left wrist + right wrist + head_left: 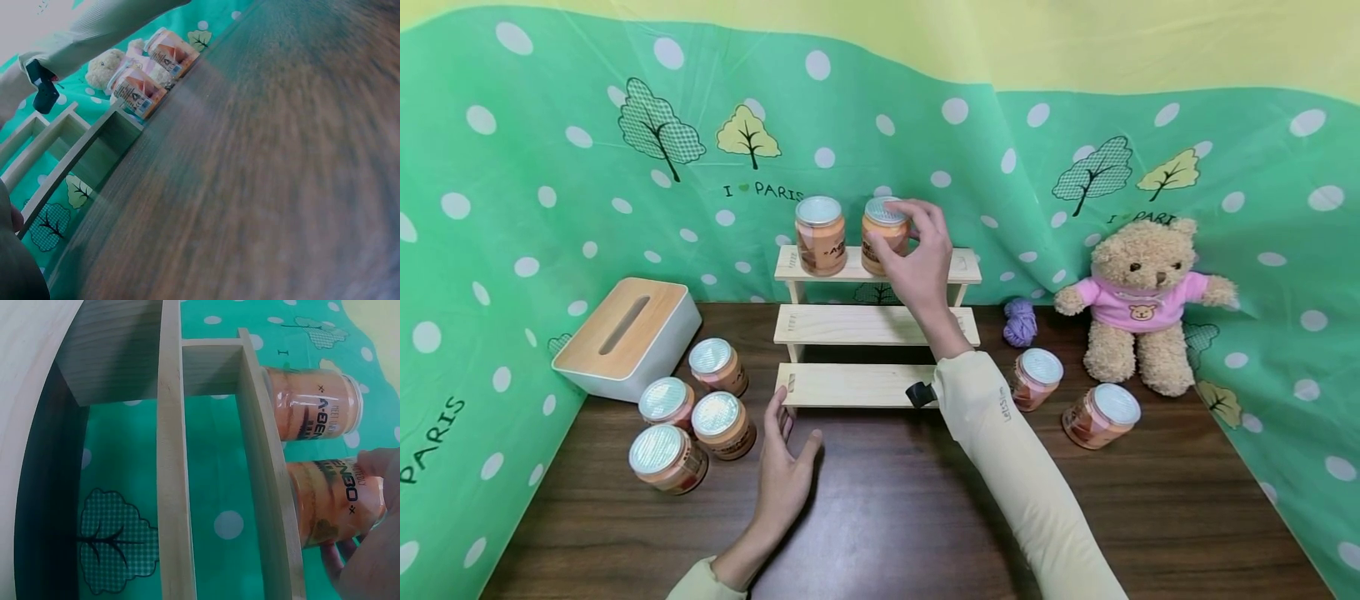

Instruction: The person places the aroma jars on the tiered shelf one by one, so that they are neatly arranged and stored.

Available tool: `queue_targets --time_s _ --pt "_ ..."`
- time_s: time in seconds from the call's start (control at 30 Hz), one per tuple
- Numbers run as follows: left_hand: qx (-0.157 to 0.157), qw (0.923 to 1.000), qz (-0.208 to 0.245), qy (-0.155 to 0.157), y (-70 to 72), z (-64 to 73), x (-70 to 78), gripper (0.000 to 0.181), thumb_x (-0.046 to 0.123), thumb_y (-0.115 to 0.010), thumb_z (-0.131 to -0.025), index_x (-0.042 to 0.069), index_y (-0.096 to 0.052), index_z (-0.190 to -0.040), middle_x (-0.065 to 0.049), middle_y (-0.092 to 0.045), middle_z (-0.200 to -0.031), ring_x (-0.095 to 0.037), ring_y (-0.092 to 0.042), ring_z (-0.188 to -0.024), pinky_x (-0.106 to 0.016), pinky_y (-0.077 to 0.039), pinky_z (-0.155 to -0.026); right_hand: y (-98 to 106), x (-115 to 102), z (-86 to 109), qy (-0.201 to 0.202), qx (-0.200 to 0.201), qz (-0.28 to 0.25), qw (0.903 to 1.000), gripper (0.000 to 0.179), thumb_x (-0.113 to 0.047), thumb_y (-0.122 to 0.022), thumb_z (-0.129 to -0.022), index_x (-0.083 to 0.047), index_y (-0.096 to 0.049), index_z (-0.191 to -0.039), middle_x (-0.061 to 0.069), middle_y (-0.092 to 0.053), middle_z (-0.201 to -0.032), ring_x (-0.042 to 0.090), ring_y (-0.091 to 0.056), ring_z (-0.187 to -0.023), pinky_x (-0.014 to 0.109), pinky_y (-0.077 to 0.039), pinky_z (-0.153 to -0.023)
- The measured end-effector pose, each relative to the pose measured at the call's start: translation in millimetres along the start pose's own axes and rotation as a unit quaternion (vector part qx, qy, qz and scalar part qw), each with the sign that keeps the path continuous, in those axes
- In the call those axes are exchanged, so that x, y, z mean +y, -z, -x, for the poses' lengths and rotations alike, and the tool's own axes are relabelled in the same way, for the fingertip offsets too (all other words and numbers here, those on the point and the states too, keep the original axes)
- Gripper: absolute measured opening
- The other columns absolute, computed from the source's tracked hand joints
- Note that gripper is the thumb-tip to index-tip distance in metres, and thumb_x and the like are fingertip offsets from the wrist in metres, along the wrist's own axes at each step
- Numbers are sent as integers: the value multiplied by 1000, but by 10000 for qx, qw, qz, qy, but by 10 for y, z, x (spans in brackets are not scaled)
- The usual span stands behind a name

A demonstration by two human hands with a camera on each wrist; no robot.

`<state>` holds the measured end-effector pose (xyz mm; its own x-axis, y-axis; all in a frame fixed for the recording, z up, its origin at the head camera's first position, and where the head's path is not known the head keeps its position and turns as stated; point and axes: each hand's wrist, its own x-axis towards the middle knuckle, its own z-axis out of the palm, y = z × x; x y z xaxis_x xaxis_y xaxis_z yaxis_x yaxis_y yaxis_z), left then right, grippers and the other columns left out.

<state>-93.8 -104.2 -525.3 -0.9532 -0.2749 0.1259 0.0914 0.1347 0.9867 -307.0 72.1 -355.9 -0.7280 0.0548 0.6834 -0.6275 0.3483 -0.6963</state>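
Note:
On the top step of a three-tier wooden rack [850, 323] stand two orange-labelled jars with pale, shiny lids. My right hand [917, 258] holds the right-hand jar [331, 500] near its lid, thumb on one side and fingers on the other. That jar's base is at the shelf board in the right wrist view. Beside it, a small gap away, is the left-hand jar [821, 237], upright. My left hand [786, 475] is by the left end of the lowest step, fingers extended and nothing in its grasp; whether the fingertips touch the board I cannot tell.
Several similar jars [724, 425] cluster on the dark table [880, 517] at left, before a tissue box [632, 333] with a wooden lid. Two more jars [1101, 415] stand at right, near purple yarn [1020, 322] and a teddy bear [1142, 292]. Patterned green cloth hangs behind.

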Motion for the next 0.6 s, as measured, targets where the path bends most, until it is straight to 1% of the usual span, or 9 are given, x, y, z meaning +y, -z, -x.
queue_targets --time_s 0.37,0.5,0.6 --pt "29 10000 48 -39 -3 -5 9 81 -9 -68 -101 3 -30 -171 -24 -29 -178 -47 -35 -161 -58 -28 -136 -9 -19 6 -93 -23 100 9999 42 -18 -88 -96 -2 -76 -133 22 -60 -141 33 -58 -130 45 -58 -104" --pt "30 10000 39 -16 -1 -4 12 81 -8 -68 -101 3 -29 -171 -24 -29 -178 -47 -35 -161 -58 -28 -136 0 -26 14 -67 -1 169 9998 47 -20 -88 -96 -3 -74 -138 23 -58 -140 34 -58 -129 44 -57 -106" --pt "31 10000 26 -9 -3 -1 14 81 -8 -68 -101 3 -29 -171 -24 -29 -178 -47 -35 -161 -58 -28 -136 11 -38 18 -52 56 202 9998 51 -21 -88 -96 -4 -72 -141 23 -57 -140 34 -58 -129 47 -57 -109"
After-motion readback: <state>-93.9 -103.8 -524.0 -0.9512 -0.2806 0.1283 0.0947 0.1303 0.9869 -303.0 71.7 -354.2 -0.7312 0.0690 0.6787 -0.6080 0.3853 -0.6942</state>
